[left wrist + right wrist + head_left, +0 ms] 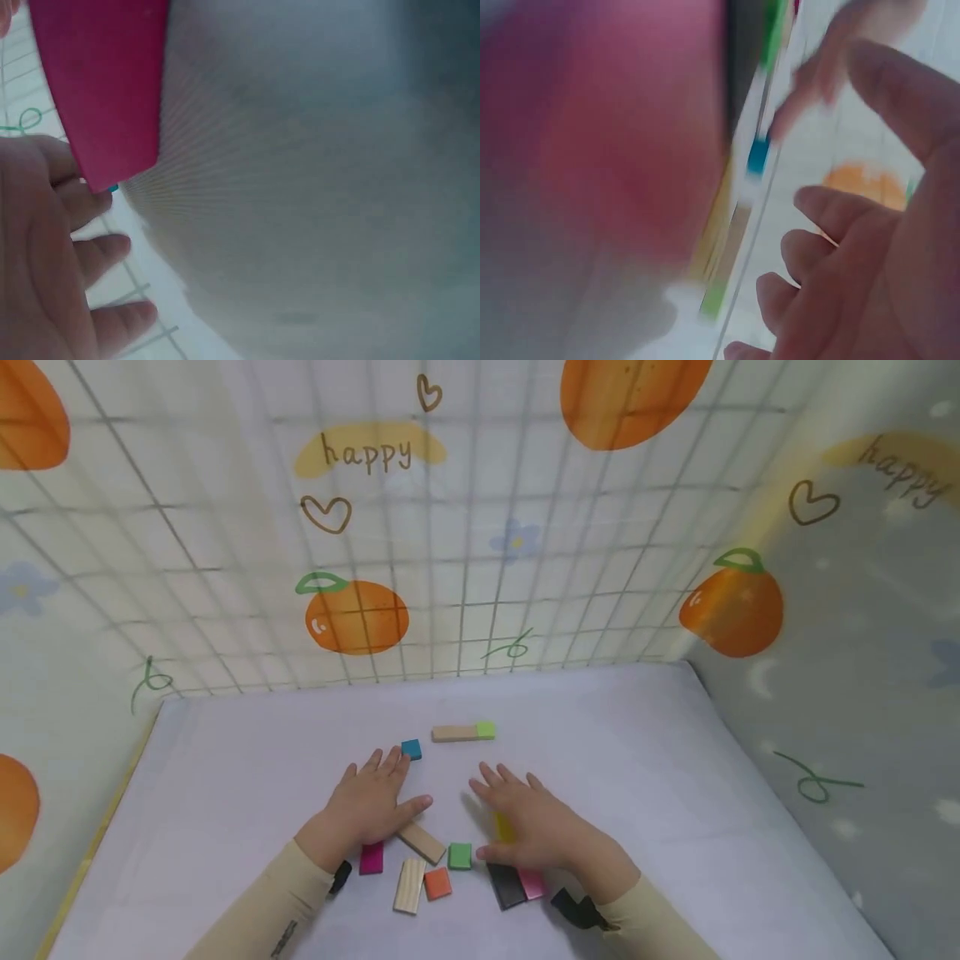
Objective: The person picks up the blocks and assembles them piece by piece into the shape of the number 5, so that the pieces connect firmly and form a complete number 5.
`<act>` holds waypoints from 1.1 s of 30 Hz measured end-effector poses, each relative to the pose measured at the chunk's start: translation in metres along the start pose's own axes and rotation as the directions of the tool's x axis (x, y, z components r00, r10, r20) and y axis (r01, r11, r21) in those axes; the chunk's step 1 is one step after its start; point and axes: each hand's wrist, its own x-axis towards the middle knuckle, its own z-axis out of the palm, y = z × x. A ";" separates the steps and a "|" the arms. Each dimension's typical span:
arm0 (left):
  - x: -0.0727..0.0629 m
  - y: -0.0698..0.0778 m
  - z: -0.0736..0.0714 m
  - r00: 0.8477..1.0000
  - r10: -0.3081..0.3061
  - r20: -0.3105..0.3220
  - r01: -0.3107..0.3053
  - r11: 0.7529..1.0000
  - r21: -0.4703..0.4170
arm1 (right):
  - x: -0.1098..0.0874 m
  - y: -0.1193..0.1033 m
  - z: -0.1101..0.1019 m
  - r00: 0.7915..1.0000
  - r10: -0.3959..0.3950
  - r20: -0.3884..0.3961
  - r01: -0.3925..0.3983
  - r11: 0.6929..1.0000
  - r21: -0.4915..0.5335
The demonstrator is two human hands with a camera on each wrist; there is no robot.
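Both hands, left hand (369, 806) and right hand (528, 820), lie flat and open-fingered over small painted rectangular wooden blocks (437, 883) on smooth white tabletop (675, 793).

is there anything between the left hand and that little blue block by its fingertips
Nothing visible. In the head view the left hand lies flat with fingers spread, and the blue block sits just off its fingertips on the bare white table. The tan bar with the green end lies farther back, off that line.

Both arms wear long cream sleeves; a black strap sits at each wrist, and the left sleeve (262, 910) carries small dark lettering.
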 end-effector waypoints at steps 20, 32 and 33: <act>-0.017 -0.023 -0.003 0.998 -0.034 -0.056 0.035 0.999 0.015 | 0.013 -0.055 0.014 0.981 -0.167 0.098 0.183 0.963 -0.198; -0.088 -0.022 0.013 0.998 -0.060 -0.003 0.060 0.998 -0.032 | -0.011 -0.020 0.004 0.994 0.112 0.001 -0.110 0.979 -0.174; -0.094 -0.017 0.016 0.999 -0.046 0.022 0.047 0.998 -0.039 | -0.012 -0.019 0.004 0.992 0.125 0.001 -0.123 0.978 -0.169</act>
